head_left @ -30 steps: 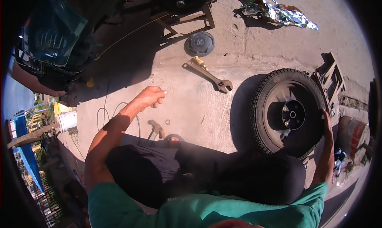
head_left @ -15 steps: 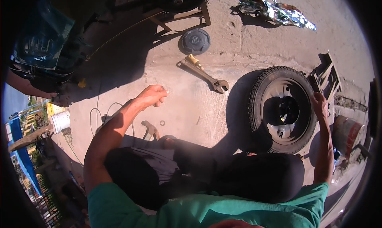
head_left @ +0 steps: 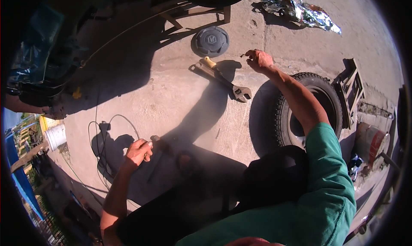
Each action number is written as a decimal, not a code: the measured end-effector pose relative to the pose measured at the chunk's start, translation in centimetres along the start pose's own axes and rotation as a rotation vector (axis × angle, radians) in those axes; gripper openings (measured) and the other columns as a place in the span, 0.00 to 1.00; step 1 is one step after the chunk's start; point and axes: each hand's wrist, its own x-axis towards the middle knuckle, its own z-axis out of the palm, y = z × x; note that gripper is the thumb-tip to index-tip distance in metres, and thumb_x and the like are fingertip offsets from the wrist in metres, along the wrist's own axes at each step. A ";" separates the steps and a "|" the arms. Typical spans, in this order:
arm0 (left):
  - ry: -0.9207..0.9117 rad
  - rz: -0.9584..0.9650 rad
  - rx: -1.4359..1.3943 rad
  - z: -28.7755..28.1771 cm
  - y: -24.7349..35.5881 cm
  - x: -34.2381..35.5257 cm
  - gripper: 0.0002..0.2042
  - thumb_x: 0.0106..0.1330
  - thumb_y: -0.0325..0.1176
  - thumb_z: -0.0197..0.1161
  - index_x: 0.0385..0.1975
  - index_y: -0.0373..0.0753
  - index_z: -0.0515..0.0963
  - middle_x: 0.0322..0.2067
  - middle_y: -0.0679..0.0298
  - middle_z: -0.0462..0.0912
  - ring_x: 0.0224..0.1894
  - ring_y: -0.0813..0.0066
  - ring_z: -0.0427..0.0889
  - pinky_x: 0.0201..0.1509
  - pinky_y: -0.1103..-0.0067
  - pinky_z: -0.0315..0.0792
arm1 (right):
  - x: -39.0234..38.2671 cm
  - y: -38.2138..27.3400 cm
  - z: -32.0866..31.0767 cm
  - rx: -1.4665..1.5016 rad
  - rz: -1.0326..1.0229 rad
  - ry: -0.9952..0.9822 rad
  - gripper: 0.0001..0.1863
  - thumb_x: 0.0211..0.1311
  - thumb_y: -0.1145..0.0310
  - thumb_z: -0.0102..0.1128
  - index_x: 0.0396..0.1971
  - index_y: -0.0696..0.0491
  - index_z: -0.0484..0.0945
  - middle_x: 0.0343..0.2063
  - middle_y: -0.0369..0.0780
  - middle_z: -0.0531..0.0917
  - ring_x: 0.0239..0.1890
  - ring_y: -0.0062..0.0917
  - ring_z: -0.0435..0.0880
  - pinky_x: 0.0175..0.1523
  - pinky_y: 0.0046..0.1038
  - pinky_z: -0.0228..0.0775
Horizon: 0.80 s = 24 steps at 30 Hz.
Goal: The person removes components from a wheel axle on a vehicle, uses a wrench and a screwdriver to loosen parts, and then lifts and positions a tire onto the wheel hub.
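Observation:
My left hand (head_left: 139,152) is at the lower left, fingers curled closed, above the shaded ground beside a hammer (head_left: 159,142). What those fingers hold, if anything, is hidden. Out in front, my right hand (head_left: 259,61) pinches a small dark piece at its fingertips, too small to name. Nearest to it lie an adjustable wrench (head_left: 240,92), a screwdriver with a yellowish handle (head_left: 209,62) and a round dark grey cover (head_left: 211,41). Under my right forearm, a small tyre on a wheel rim (head_left: 312,77) leans tilted; the arm hides part of it.
A dark wheel on a brown metal stand (head_left: 195,17) is at the top, and crumpled silver foil (head_left: 296,12) lies far right. Thin wire (head_left: 95,136) loops at the left, near a white bucket (head_left: 56,137). A metal frame (head_left: 351,91) stands right of the tyre.
My right hand has left the tyre's right side and reached forward and left, past the wrench. My left hand has drawn back toward me, down and left, beside the hammer.

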 end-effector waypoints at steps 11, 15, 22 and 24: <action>0.200 -0.201 -0.207 -1.5 -9.7 -7.2 0.16 0.75 0.45 0.60 0.32 0.38 0.78 0.24 0.65 0.79 0.23 0.77 0.77 0.28 0.77 0.71 | 4.0 0.8 4.7 -0.111 0.030 0.067 0.14 0.66 0.61 0.58 0.43 0.51 0.85 0.46 0.47 0.83 0.51 0.43 0.83 0.54 0.41 0.75; 0.155 -0.021 0.057 -0.5 -4.8 -6.4 0.15 0.74 0.44 0.61 0.33 0.38 0.78 0.24 0.67 0.78 0.24 0.79 0.76 0.29 0.79 0.71 | 1.7 -2.7 2.0 0.866 0.252 -0.202 0.13 0.69 0.59 0.63 0.45 0.51 0.82 0.42 0.37 0.83 0.46 0.26 0.83 0.48 0.33 0.74; 0.125 -0.109 0.161 0.3 -0.3 -2.5 0.13 0.72 0.39 0.62 0.32 0.34 0.78 0.23 0.65 0.80 0.22 0.81 0.78 0.27 0.80 0.73 | -9.0 -11.1 -4.9 2.059 -0.030 -0.650 0.11 0.75 0.64 0.59 0.49 0.53 0.77 0.40 0.36 0.81 0.36 0.22 0.80 0.43 0.24 0.72; 0.100 -0.029 0.203 1.2 1.4 -1.8 0.13 0.72 0.38 0.63 0.34 0.33 0.78 0.24 0.64 0.81 0.20 0.80 0.78 0.26 0.79 0.74 | -11.0 -11.6 -6.0 2.114 -0.074 -0.686 0.10 0.75 0.65 0.60 0.48 0.54 0.78 0.41 0.37 0.82 0.38 0.22 0.81 0.43 0.26 0.73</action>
